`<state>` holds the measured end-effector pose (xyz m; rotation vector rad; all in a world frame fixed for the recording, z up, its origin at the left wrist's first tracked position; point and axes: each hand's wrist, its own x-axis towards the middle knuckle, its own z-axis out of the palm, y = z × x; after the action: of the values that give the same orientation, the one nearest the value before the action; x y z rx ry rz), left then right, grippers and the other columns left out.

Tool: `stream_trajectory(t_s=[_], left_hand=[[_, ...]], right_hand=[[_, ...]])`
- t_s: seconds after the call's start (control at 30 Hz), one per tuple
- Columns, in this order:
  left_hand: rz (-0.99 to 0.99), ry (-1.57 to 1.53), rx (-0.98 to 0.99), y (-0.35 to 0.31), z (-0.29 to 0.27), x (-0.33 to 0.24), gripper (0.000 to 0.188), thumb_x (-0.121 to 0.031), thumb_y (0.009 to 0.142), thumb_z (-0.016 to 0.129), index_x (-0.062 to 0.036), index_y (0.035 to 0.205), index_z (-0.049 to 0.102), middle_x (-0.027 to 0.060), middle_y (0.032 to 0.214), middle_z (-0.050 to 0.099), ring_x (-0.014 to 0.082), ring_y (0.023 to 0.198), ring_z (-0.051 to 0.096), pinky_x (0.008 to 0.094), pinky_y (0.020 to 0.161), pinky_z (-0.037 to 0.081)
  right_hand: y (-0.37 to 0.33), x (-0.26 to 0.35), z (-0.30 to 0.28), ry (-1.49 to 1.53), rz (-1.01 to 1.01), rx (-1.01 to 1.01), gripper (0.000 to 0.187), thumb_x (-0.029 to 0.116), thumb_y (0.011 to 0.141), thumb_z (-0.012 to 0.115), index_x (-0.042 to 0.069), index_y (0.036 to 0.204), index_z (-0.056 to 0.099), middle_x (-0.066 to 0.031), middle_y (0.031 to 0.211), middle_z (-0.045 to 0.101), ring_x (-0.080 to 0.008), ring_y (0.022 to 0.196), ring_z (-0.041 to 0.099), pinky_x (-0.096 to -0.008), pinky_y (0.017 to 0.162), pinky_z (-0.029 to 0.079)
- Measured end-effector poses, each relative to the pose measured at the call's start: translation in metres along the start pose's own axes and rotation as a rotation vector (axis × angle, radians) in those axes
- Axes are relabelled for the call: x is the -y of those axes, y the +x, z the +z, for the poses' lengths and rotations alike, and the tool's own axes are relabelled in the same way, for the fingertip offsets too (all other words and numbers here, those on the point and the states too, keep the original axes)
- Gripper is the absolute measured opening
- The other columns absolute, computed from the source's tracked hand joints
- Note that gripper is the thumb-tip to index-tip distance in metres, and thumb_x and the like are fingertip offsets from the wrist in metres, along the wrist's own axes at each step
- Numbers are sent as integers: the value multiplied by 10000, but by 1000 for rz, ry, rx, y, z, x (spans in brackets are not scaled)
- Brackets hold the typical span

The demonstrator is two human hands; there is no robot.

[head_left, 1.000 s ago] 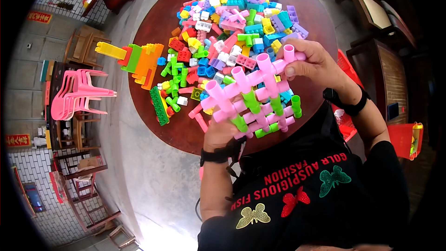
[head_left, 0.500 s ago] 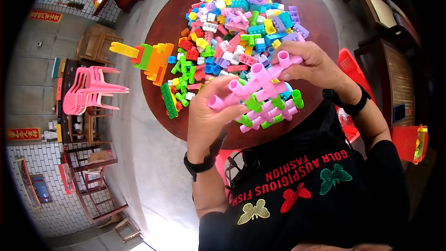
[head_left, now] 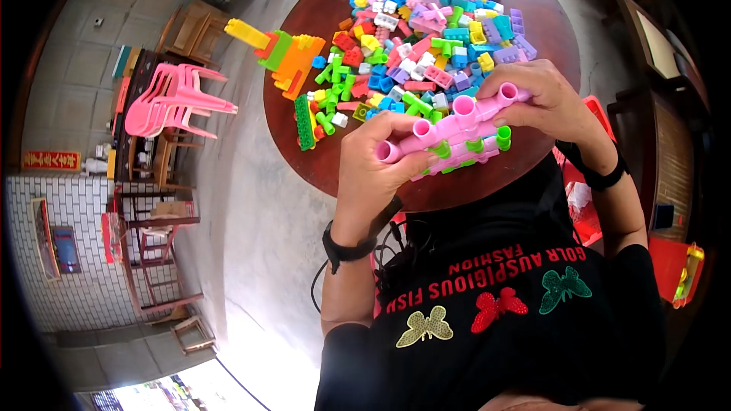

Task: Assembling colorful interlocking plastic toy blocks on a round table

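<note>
Left hand [head_left: 369, 164] and right hand [head_left: 544, 103] clamp opposite ends of the pink-and-green pipe frame [head_left: 448, 131]! Beyond it, blocks [head_left: 438, 76] lie heaped on the counter [head_left: 552, 30].

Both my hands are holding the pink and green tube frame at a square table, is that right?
Not quite: the table is round, not square, as the head view shows. Your left hand and right hand do both hold the pink and green tube frame.

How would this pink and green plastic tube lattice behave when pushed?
The pink and green plastic tube lattice seems light: its open ends look hollow. It may feel stiff, being many joined pieces, yet a hard push might separate them.
</note>
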<state>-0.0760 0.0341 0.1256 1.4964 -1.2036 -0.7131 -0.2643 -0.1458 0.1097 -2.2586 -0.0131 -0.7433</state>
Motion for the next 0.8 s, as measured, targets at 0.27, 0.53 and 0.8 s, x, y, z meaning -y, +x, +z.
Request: stream_trajectory(t_s=[0.27, 0.53, 0.8], left_hand=[[6, -151, 54, -2, -5, 22, 342, 68, 687, 700, -6, 1016, 639, 10, 921, 613, 89, 823, 578, 213, 722, 474], [-71, -134, 42, 1, 4, 28, 321, 61, 696, 700, -10, 1003, 637, 11, 899, 629, 90, 824, 590, 220, 720, 475], [-140, -224, 4, 6, 4, 37, 281, 42, 725, 680, -5, 997, 628, 12, 884, 639, 65, 796, 580, 216, 708, 476]], right_hand=[[3, -2, 8, 11, 16, -37, 240, 209, 782, 707, 37, 926, 620, -63, 753, 637, -211, 683, 624, -283, 606, 443], [0, -8, 4, -33, 75, -32, 280, 214, 782, 708, 38, 969, 596, -66, 742, 613, -213, 666, 598, -293, 605, 428], [-7, -26, -6, 154, 87, -178, 242, 166, 895, 599, 31, 1091, 559, -56, 854, 618, -126, 789, 595, -258, 726, 470]])
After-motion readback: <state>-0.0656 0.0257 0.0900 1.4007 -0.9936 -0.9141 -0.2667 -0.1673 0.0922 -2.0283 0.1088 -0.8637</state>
